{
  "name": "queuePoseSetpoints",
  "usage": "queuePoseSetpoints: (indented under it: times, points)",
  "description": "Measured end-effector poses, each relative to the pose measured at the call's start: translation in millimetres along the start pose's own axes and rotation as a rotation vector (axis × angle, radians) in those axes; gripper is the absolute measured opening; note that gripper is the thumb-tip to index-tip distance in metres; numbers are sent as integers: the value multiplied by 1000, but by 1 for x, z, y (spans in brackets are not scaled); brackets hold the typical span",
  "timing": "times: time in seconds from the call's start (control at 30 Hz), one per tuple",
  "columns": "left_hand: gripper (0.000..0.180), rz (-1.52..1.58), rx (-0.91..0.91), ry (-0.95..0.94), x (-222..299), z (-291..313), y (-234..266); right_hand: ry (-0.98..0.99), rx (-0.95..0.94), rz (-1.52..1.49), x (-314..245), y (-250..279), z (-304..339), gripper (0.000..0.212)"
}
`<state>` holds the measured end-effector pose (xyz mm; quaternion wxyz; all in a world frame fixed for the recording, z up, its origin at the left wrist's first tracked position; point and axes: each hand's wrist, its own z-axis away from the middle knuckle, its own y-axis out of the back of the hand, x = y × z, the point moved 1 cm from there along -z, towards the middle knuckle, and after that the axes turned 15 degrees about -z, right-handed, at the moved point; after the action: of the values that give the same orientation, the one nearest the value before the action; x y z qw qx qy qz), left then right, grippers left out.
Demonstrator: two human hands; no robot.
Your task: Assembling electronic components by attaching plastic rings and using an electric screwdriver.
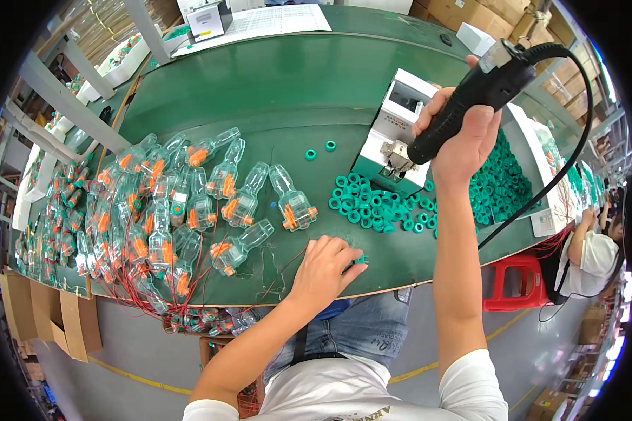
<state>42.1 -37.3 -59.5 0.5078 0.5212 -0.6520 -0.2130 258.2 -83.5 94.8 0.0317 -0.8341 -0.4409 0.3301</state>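
Right hand (462, 147) wrapped round black driver (504, 78), tip at white feeder (395, 116) on desk (260, 88); probably weighty, rigid, best held mid-barrel; left hand (323, 272) pinching green part (361, 259), likely light.

A factory assembly workshop is marked out by a long green workbench (260, 91), where clear plastic housings (160, 219) with orange parts (160, 254) and small green rings (376, 207) are heaped in quantity. Cardboard boxes (474, 17) are stacked beyond it, the grey floor (154, 337) is striped with yellow lines (139, 379), and a co-worker (591, 265) is seen near a red plastic stool (495, 298).
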Motion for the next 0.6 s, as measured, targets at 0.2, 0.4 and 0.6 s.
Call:
queuePoseSetpoints:
  times: [0.2, 0.4, 0.6]
  points:
    - [23, 8, -9, 4, 1, -1, -1, -65, 6, 81, 13, 12, 1, 77]
    - [23, 1, 7, 5, -2, -1, -2, -275, 40, -79, -5, -6, 59, 81]
    - [22, 8, 2, 15, 1, 1, 0, -457, 79, -220, -26, -18, 116, 107]
